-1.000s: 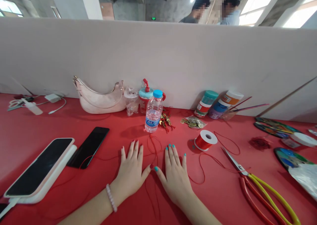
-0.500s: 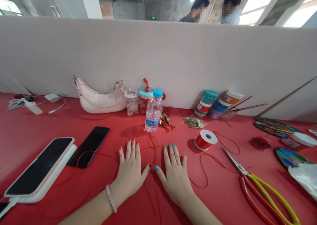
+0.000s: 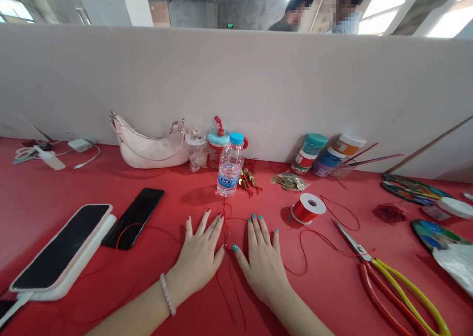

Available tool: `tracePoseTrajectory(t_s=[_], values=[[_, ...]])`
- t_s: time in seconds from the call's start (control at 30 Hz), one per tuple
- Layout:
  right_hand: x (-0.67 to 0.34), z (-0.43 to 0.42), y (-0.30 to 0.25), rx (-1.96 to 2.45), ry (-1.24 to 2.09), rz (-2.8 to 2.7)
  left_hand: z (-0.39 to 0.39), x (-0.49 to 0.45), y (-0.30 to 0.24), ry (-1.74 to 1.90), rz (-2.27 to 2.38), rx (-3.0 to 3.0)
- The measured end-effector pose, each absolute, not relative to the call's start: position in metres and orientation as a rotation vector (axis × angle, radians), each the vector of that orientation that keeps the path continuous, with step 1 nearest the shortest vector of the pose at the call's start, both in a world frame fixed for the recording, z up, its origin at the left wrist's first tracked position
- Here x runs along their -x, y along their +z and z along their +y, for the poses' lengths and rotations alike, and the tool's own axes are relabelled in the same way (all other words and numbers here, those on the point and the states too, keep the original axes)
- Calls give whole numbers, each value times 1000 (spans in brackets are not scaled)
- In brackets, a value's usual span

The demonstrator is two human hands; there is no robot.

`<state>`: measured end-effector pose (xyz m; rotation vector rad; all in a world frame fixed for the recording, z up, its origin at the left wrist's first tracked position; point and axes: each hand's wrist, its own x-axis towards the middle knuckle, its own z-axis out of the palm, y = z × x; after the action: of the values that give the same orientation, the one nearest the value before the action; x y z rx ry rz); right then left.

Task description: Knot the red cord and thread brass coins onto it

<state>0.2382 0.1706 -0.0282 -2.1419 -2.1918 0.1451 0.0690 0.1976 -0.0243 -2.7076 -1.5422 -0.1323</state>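
Observation:
My left hand [image 3: 201,250] rests palm down on the red tabletop, fingers spread, its index fingertip and thumb beside a thin red cord [image 3: 226,227]. Opposite it, my right hand [image 3: 263,257] lies flat with fingers stretched out, holding nothing. The cord runs between the hands, with a loop near the base of a water bottle [image 3: 229,171] that has a blue cap. Loose strands trail below, between my thumbs. To the right of my right hand lies a spool of red cord [image 3: 307,209], its line winding toward scissors [image 3: 359,250] with red and yellow handles.
Two phones [image 3: 135,218] lie at left, one on a white block. A pale handbag [image 3: 151,151], a lidded cup [image 3: 218,141], coin charms [image 3: 249,178], a bag of coins [image 3: 290,181] and paint jars [image 3: 310,153] line the white partition [image 3: 236,80]. Paint palettes [image 3: 416,190] are at right.
My left hand has turned and shifted slightly right, its index and middle fingers moving to the cord. My right hand stays flat in nearly the same place.

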Motion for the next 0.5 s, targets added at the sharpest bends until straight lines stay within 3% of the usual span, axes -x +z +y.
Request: tracePoseTrajectory(t_s=[0.5], values=[[-241, 179, -27, 2384, 99, -2082, 198, -70, -27, -157, -1709, 2539]])
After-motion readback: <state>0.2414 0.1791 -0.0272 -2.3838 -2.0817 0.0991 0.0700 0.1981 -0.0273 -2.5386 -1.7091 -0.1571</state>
